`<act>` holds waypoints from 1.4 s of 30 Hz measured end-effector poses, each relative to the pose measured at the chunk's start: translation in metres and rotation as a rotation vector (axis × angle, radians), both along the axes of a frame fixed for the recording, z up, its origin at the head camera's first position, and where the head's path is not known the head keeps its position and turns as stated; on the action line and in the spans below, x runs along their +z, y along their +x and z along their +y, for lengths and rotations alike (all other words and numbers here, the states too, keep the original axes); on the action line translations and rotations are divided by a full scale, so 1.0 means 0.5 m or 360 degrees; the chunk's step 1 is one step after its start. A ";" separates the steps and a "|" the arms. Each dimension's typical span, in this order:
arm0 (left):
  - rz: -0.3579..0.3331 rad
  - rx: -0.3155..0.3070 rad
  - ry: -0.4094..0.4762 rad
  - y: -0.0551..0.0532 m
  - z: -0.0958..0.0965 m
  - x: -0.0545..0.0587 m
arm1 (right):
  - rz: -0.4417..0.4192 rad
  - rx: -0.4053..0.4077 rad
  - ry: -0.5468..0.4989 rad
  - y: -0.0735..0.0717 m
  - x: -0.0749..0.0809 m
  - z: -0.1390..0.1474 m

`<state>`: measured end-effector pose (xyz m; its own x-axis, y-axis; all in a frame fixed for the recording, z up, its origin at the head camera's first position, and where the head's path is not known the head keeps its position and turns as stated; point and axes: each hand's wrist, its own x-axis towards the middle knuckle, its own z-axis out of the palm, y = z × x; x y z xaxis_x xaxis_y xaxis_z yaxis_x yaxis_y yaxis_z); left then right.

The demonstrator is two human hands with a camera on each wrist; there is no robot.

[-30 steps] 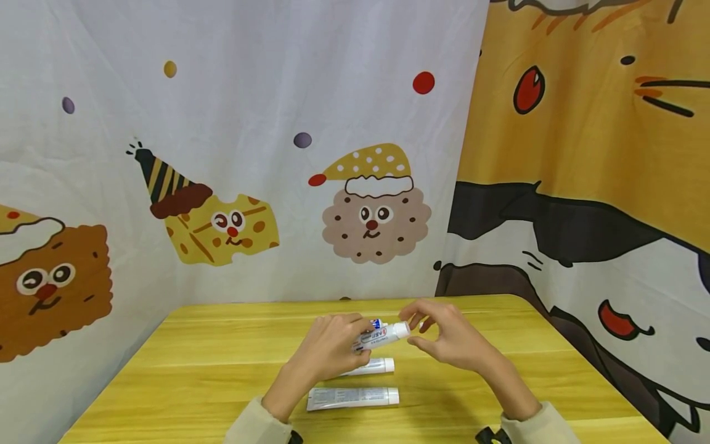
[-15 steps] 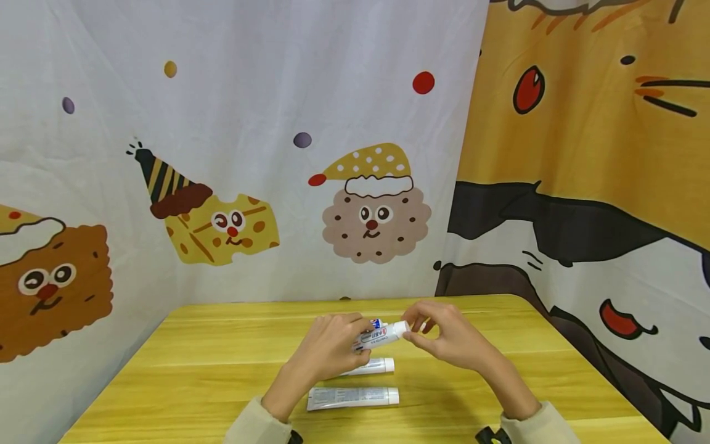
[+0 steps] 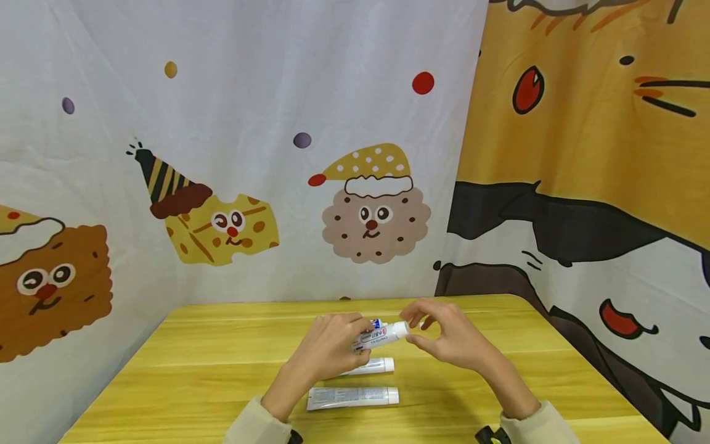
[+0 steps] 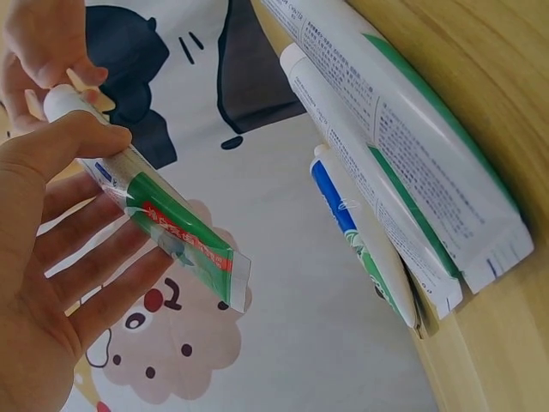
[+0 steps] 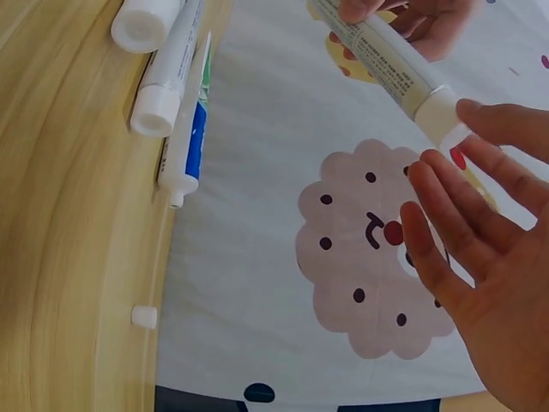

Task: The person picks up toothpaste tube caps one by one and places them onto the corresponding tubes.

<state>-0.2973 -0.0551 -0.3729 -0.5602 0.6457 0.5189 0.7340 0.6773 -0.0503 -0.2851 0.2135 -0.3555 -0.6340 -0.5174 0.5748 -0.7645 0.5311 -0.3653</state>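
Note:
My left hand [image 3: 330, 345] grips a toothpaste tube [image 3: 378, 337] above the table, its thumb on one side and fingers beneath. Green and red print shows on this tube in the left wrist view. Its white cap [image 5: 439, 118] points toward my right hand [image 3: 452, 336]. The right thumb [image 5: 493, 120] lies against the cap, while the other fingers spread loosely just beyond it. On the table lie two white capped tubes, a nearer toothpaste tube [image 3: 355, 398] and a middle toothpaste tube [image 3: 373, 366]. Behind them is a smaller blue-and-white tube [image 5: 190, 146] with a bare nozzle.
A small white cap [image 5: 144, 317] stands on the wooden table [image 3: 183, 370], apart from the tubes. Beyond the table's far edge hangs a white curtain [image 3: 233, 74] with cartoon food figures. Another cartoon curtain [image 3: 599, 142] hangs along the right side.
Half a second ago the right thumb and fingertips closed on the held tube's cap; now they have spread apart a little. The left hand and its tube have hardly moved.

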 end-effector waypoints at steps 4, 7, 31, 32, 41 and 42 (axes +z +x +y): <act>0.0006 -0.0001 -0.0006 -0.001 0.000 -0.001 | 0.0023 0.0089 -0.0013 0.002 0.000 -0.004; 0.0018 -0.0006 -0.0008 -0.001 0.000 -0.002 | 0.0017 0.0119 -0.0008 0.003 0.000 -0.007; -0.0004 -0.0009 -0.0005 0.002 0.002 -0.001 | -0.0106 -0.0055 0.0073 0.010 0.009 -0.002; -0.0006 -0.0007 -0.0008 0.002 0.002 -0.001 | -0.0105 -0.0058 0.0067 0.010 0.009 -0.002; -0.0005 0.0000 -0.0020 0.001 0.001 0.000 | -0.0089 0.0025 0.0085 0.010 0.007 -0.005; -0.0005 -0.0001 -0.0018 0.001 0.001 -0.001 | -0.0087 0.0022 0.0086 0.010 0.007 -0.005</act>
